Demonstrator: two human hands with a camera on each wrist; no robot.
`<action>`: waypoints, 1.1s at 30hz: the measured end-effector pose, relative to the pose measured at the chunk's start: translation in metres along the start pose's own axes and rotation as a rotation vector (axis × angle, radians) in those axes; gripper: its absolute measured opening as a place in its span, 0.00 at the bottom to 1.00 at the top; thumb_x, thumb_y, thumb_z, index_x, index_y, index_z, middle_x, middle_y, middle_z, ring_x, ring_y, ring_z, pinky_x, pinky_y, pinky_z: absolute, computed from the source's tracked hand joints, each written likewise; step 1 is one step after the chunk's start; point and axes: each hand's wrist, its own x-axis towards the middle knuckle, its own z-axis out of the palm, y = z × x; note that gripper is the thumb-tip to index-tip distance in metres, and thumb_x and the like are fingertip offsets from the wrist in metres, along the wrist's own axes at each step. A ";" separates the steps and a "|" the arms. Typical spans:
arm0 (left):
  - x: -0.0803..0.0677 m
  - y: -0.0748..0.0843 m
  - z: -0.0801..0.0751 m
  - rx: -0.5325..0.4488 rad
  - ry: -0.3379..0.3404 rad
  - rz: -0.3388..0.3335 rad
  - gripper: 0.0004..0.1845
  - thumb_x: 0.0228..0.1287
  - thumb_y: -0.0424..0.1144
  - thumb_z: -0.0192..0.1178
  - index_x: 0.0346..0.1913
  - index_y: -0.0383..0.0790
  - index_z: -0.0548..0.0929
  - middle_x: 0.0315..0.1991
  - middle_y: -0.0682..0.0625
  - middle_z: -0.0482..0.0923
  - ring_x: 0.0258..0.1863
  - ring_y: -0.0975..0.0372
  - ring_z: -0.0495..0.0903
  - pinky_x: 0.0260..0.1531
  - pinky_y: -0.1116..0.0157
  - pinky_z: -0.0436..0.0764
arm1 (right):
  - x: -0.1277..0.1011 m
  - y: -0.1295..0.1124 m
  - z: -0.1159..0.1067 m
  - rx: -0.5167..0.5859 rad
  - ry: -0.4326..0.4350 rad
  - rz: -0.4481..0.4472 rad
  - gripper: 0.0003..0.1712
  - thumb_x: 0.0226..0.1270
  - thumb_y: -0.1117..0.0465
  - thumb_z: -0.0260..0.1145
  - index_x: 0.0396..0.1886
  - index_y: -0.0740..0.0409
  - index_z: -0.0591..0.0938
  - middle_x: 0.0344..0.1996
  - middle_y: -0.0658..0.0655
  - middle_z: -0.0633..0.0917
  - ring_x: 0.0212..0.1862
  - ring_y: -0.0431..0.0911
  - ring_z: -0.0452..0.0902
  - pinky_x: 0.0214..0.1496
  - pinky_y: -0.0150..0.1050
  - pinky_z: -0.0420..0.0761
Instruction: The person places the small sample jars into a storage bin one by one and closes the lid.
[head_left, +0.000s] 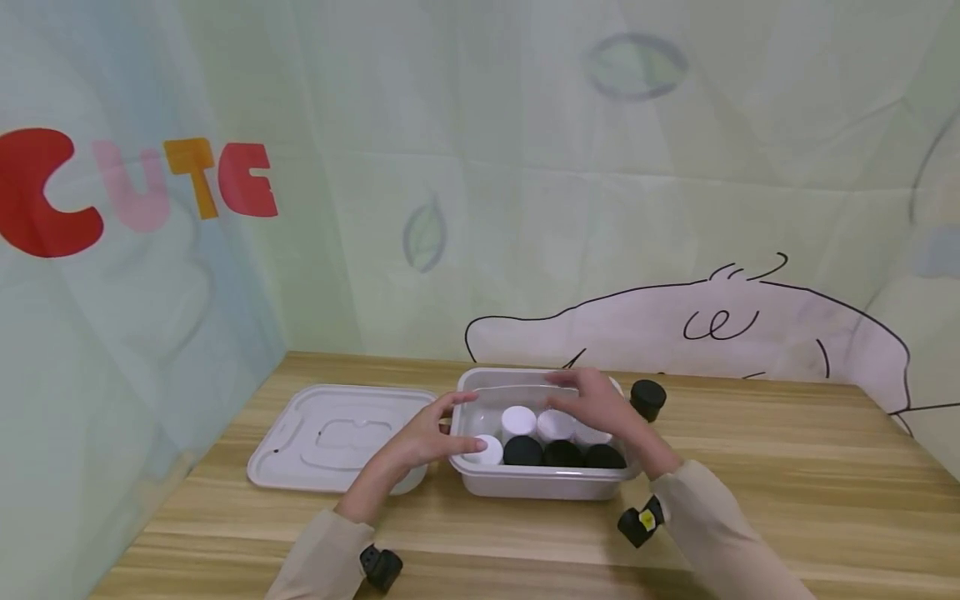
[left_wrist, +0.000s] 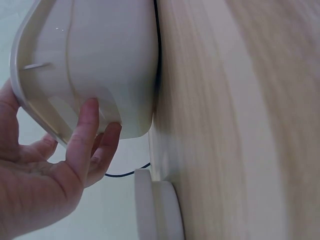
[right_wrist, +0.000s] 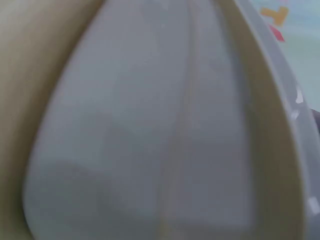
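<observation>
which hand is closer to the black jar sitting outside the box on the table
Right. The right hand hovers over the box, just left of the black jar; the left hand touches the box's far, left end.

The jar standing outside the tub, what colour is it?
Black, seen best in the head view.

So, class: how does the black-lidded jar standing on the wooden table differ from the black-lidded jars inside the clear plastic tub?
The black-lidded jar on the table stands alone outside the clear plastic tub, behind its right end; the black-lidded jars in the tub sit in a row of three along the near wall, beside white-lidded ones. All share round black lids.
</observation>
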 end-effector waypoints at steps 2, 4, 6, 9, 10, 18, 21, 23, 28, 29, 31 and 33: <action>0.000 0.000 0.000 0.000 0.003 0.002 0.38 0.46 0.39 0.71 0.63 0.43 0.67 0.57 0.36 0.67 0.49 0.49 0.74 0.41 0.58 0.77 | -0.003 0.006 -0.013 0.017 0.018 -0.007 0.22 0.62 0.60 0.61 0.53 0.66 0.76 0.51 0.65 0.78 0.55 0.57 0.72 0.54 0.52 0.71; 0.000 -0.001 0.000 -0.001 0.004 0.003 0.38 0.46 0.39 0.71 0.63 0.43 0.67 0.56 0.36 0.68 0.49 0.49 0.74 0.40 0.58 0.77 | -0.007 0.014 -0.025 0.028 0.045 -0.016 0.23 0.62 0.60 0.61 0.54 0.68 0.75 0.52 0.67 0.77 0.55 0.59 0.71 0.56 0.54 0.69; 0.000 -0.001 0.001 0.002 0.004 0.007 0.38 0.46 0.39 0.71 0.63 0.43 0.67 0.56 0.36 0.68 0.49 0.49 0.74 0.40 0.58 0.77 | -0.012 0.022 -0.036 0.026 0.088 -0.023 0.23 0.62 0.60 0.61 0.54 0.69 0.74 0.52 0.69 0.76 0.55 0.60 0.70 0.56 0.54 0.68; 0.000 -0.001 0.001 0.009 0.007 0.006 0.38 0.46 0.39 0.71 0.63 0.43 0.67 0.56 0.36 0.68 0.50 0.49 0.74 0.41 0.57 0.77 | -0.019 0.036 -0.049 0.030 0.147 -0.007 0.24 0.62 0.61 0.61 0.55 0.70 0.73 0.52 0.70 0.76 0.56 0.62 0.70 0.57 0.54 0.67; 0.000 -0.001 0.002 0.013 0.009 0.006 0.38 0.46 0.39 0.71 0.63 0.44 0.67 0.57 0.36 0.68 0.50 0.48 0.74 0.41 0.57 0.77 | -0.021 0.041 -0.054 0.034 0.160 0.004 0.25 0.62 0.60 0.61 0.55 0.71 0.73 0.52 0.71 0.75 0.56 0.62 0.69 0.57 0.54 0.67; -0.001 -0.001 0.001 0.017 0.016 0.005 0.38 0.46 0.40 0.71 0.63 0.44 0.67 0.57 0.36 0.68 0.50 0.48 0.73 0.43 0.56 0.76 | -0.032 0.081 -0.070 0.045 0.185 0.059 0.29 0.62 0.60 0.61 0.57 0.74 0.69 0.54 0.74 0.71 0.57 0.66 0.66 0.57 0.57 0.66; -0.001 -0.001 0.001 0.020 0.023 -0.004 0.38 0.46 0.40 0.71 0.63 0.44 0.67 0.57 0.36 0.68 0.50 0.48 0.73 0.43 0.56 0.76 | -0.033 0.093 -0.068 0.018 0.170 0.086 0.30 0.62 0.57 0.62 0.57 0.74 0.69 0.55 0.74 0.71 0.57 0.66 0.65 0.56 0.58 0.66; -0.001 -0.001 0.001 0.018 0.025 -0.007 0.38 0.46 0.40 0.71 0.63 0.44 0.67 0.57 0.36 0.67 0.51 0.48 0.73 0.43 0.56 0.76 | -0.034 0.099 -0.066 -0.003 0.158 0.097 0.30 0.61 0.57 0.63 0.57 0.74 0.69 0.55 0.74 0.71 0.57 0.67 0.65 0.56 0.59 0.66; -0.001 -0.002 0.001 0.015 0.023 -0.001 0.38 0.46 0.40 0.71 0.63 0.44 0.67 0.58 0.36 0.67 0.51 0.47 0.73 0.43 0.55 0.77 | -0.033 0.112 -0.059 -0.033 0.147 0.108 0.31 0.59 0.57 0.64 0.56 0.75 0.70 0.54 0.74 0.71 0.55 0.69 0.66 0.53 0.59 0.68; -0.001 -0.002 0.001 0.015 0.022 0.002 0.38 0.46 0.40 0.71 0.63 0.44 0.67 0.58 0.36 0.67 0.51 0.47 0.73 0.43 0.55 0.77 | -0.033 0.114 -0.058 -0.033 0.147 0.111 0.31 0.59 0.57 0.64 0.55 0.75 0.70 0.54 0.74 0.72 0.54 0.69 0.67 0.52 0.59 0.69; -0.001 -0.002 0.001 0.017 0.021 0.005 0.38 0.46 0.40 0.71 0.63 0.44 0.67 0.58 0.36 0.67 0.52 0.47 0.73 0.43 0.55 0.76 | -0.031 0.118 -0.056 -0.036 0.150 0.116 0.31 0.58 0.57 0.65 0.55 0.75 0.71 0.54 0.74 0.72 0.53 0.69 0.68 0.52 0.58 0.70; -0.001 -0.001 0.001 0.016 0.020 0.007 0.38 0.46 0.40 0.71 0.63 0.44 0.67 0.58 0.36 0.67 0.52 0.47 0.72 0.43 0.55 0.76 | -0.031 0.121 -0.055 -0.032 0.147 0.124 0.31 0.58 0.58 0.65 0.55 0.76 0.70 0.54 0.75 0.71 0.53 0.69 0.69 0.51 0.56 0.71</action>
